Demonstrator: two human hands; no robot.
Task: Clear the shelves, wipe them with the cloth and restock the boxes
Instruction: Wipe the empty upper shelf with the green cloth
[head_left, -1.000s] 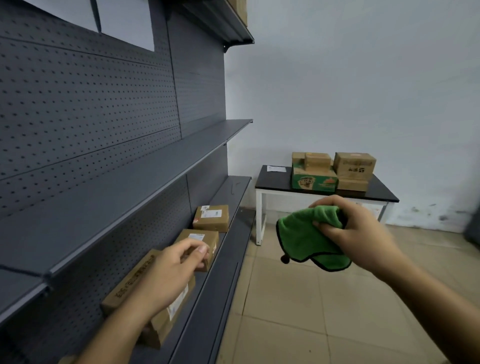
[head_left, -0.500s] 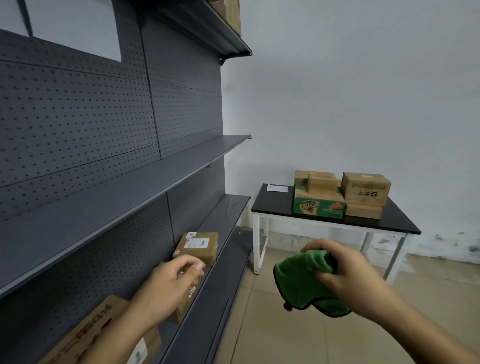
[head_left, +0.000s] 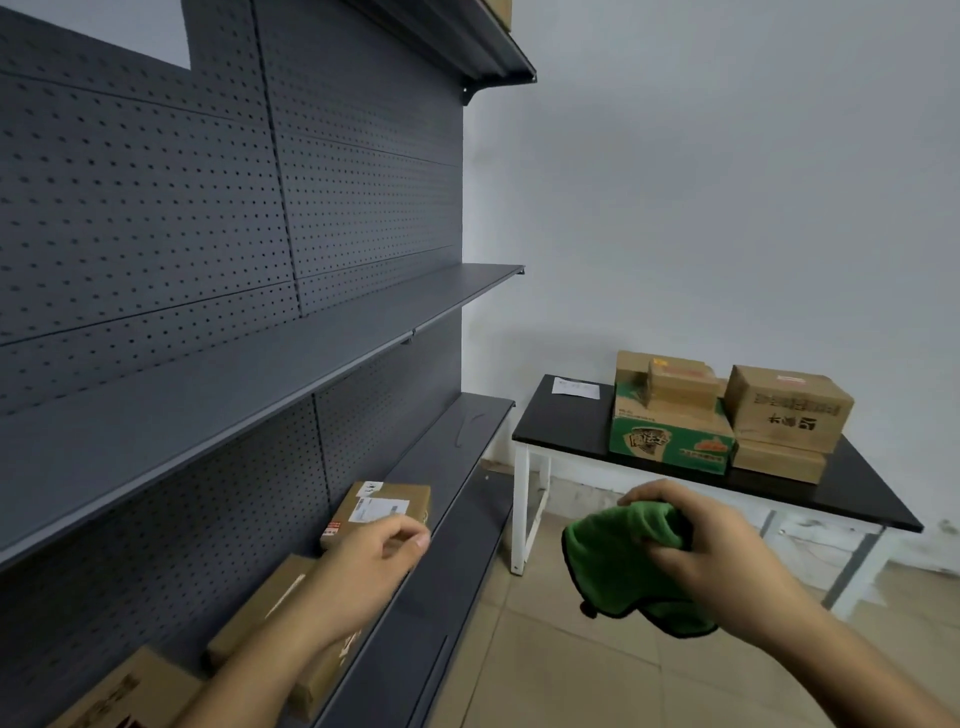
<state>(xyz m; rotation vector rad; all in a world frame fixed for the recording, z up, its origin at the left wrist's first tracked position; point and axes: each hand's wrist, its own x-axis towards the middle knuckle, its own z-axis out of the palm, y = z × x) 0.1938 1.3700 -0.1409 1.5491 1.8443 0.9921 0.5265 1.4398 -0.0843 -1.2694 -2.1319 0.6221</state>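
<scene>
Lower right of the frame: clutching the green cloth (head_left: 618, 561) in the right hand (head_left: 711, 561), bunched tight inside curled fingers, parked out over the floor and ready for wiping after the clearing.

Lower left: stretching the left hand (head_left: 374, 566) along the lower shelf (head_left: 457, 467) toward the labelled box (head_left: 384, 506), fingers loosely curled, thumb close to forefinger, gripping nothing yet. Overlapping the box's near corner, but cannot tell whether actually touching. Probably shaping up for a one-handed lift, with the other hand tied up by the cloth.

Two more on that shelf: a second box (head_left: 270, 608) half hidden under the forearm, and a third box (head_left: 114, 691) in the bottom-left corner.

Over at centre right, stacked cartons (head_left: 784, 405) on the black table (head_left: 566, 421). Looks like the holding spot for cleared stock.

Compared with half a second back: reaching further now, past the second box and up to the labelled one, where before hovering short of it. Same bunched hold on the cloth, no change there. Clearing not finished, wiping not begun, by the look of it.
</scene>
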